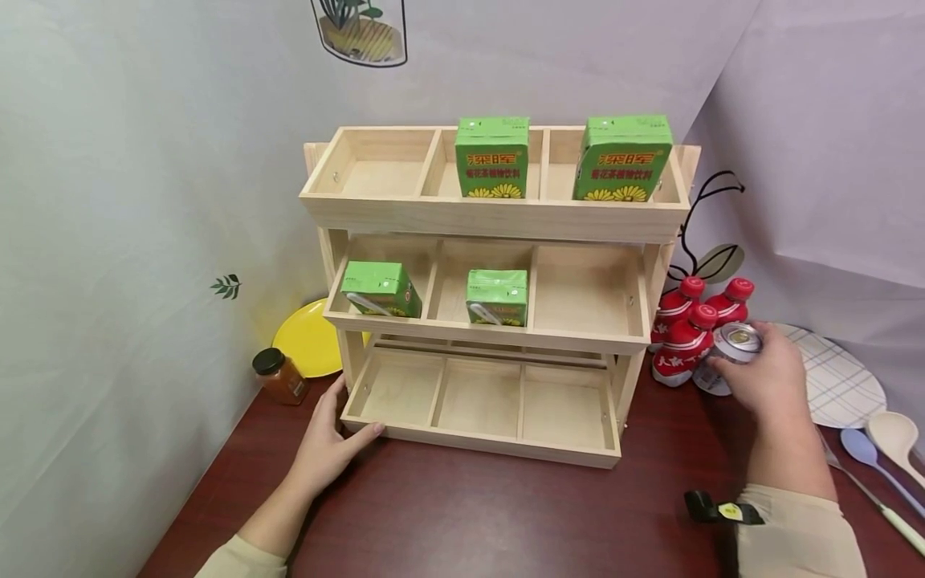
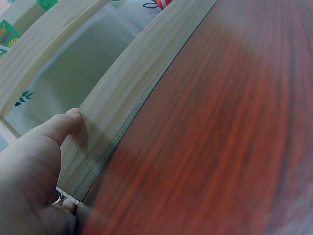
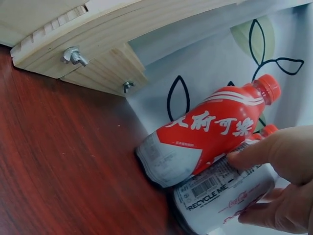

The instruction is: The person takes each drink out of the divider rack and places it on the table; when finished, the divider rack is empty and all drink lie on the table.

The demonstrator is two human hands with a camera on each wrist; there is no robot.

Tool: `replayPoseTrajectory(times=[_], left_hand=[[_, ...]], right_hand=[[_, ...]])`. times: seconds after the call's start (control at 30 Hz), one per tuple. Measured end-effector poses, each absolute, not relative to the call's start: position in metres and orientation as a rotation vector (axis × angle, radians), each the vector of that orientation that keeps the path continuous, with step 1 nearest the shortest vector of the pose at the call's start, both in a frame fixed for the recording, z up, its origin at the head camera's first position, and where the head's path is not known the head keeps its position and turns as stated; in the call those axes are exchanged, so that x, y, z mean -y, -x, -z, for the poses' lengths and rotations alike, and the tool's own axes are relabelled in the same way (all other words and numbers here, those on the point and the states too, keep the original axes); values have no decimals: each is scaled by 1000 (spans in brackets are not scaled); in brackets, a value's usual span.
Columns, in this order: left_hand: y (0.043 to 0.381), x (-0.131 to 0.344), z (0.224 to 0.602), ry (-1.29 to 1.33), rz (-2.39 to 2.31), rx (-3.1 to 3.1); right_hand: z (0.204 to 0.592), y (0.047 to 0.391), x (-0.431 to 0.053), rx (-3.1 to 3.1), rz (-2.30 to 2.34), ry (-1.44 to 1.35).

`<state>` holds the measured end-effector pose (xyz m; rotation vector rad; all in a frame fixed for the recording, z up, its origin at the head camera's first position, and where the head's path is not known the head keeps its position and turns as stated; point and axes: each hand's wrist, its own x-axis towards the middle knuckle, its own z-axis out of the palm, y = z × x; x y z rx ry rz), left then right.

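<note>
A three-tier wooden display rack [image 1: 499, 221] stands on the table. My left hand [image 1: 327, 445] grips the front left corner of its bottom tier, thumb on the front board [image 2: 129, 88] and fingers round the side. At the right, my right hand [image 1: 776, 377] holds a silver-white Coca-Cola can [image 3: 215, 203] between thumb and fingers. The can stands close beside a red-labelled cola bottle [image 3: 210, 127], one of three with red caps. Green drink cartons sit in the rack: one [image 1: 493, 160] top middle, one [image 1: 625, 160] top right, one [image 1: 379, 287] middle-tier left, one [image 1: 497, 297] middle-tier centre.
Left of the rack are a dark-lidded jar [image 1: 280, 376] and a yellow plate [image 1: 311, 337]. At the right lie a checked round plate [image 1: 841, 381], a cream ladle [image 1: 894, 437], a blue spoon [image 1: 860, 447] and another long-handled utensil. Wing bolts [image 3: 73, 56] stick out of the rack's side.
</note>
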<state>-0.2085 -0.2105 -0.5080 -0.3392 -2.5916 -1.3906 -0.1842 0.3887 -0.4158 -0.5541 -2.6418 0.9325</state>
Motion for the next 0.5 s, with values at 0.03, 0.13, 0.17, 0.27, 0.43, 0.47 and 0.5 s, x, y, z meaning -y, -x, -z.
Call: replayPoseTrajectory(times=[0.03, 0.13, 0.17, 0.27, 0.43, 0.47, 0.5], left_hand=[[209, 211, 508, 337, 1387, 2596], [209, 211, 507, 337, 1393, 2593], [209, 211, 508, 339, 1393, 2594], [209, 211, 508, 348, 1398, 2592], [209, 212, 509, 351, 1409, 2587], [209, 212, 509, 350, 1406, 2588], [209, 212, 509, 349, 1406, 2588]], right_hand=[[414, 183, -388, 2644, -945, 543], [404, 178, -385, 2626, -1014, 524], [399, 177, -383, 2600, -1039, 519], [379, 169, -372, 2490, -1098, 566], [352, 159, -351, 2199, -1107, 687], [348, 158, -347, 2139, -1113, 685], [344, 156, -342, 2078, -1135, 679]])
